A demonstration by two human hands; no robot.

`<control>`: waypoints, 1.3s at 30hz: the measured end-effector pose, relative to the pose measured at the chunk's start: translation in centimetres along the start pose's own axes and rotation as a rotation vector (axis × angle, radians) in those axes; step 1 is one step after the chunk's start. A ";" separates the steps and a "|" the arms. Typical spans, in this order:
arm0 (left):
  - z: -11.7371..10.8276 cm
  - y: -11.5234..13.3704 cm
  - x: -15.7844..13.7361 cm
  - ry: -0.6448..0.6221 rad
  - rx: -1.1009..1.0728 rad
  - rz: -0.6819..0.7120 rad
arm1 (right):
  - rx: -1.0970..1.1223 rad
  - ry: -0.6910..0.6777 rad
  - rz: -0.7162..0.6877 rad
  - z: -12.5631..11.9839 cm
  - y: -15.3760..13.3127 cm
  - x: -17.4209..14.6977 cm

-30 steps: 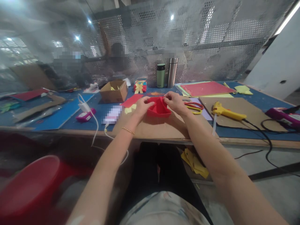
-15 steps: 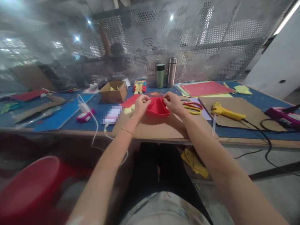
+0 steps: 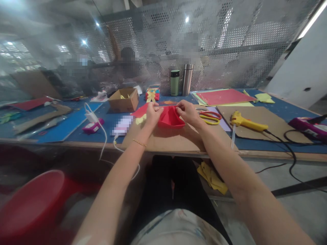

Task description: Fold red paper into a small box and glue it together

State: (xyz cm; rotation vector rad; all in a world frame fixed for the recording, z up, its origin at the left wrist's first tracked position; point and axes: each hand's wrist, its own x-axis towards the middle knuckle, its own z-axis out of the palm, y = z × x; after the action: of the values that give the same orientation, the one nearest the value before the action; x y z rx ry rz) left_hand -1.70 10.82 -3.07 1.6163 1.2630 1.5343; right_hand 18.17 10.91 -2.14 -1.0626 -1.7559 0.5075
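Observation:
Between my two hands is a folded red piece, paper or felt by its look (image 3: 171, 118), shaped like a shallow open pouch. My left hand (image 3: 153, 115) pinches its left upper edge between thumb and fingers. At its right upper edge, my right hand (image 3: 187, 111) grips it the same way. Below it lies a sheet of brown cardboard (image 3: 168, 141). Just right of my right hand rest scissors with red and yellow handles (image 3: 211, 117). A flat red sheet (image 3: 140, 110) and small pale yellow scraps (image 3: 141, 119) lie beside my left hand.
A yellow glue gun (image 3: 247, 121) lies on cardboard at the right, its black cord trailing off the table edge. A small cardboard box (image 3: 124, 100), a green tumbler (image 3: 174, 83) and a steel flask (image 3: 187, 80) stand behind. A white cable (image 3: 103, 136) hangs over the left edge.
The red piece has tilted slightly and its opening looks a little flatter. Both hands keep their pinch and have shifted only slightly.

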 end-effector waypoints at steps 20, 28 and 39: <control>0.5 1.3 -0.7 0.047 0.047 0.049 | 0.287 0.020 0.028 -0.1 0.8 0.5; 0.1 1.7 -0.6 0.068 0.082 0.058 | 0.478 0.000 0.085 -0.1 1.4 0.8; -0.1 1.6 -0.5 0.091 0.175 0.083 | 0.511 -0.017 0.072 0.0 1.5 0.8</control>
State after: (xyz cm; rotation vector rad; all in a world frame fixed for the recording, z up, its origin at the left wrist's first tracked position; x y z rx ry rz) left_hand -1.34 9.76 -1.89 1.7450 1.4297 1.6013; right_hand 18.76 12.36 -2.82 -0.7578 -1.4894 0.9520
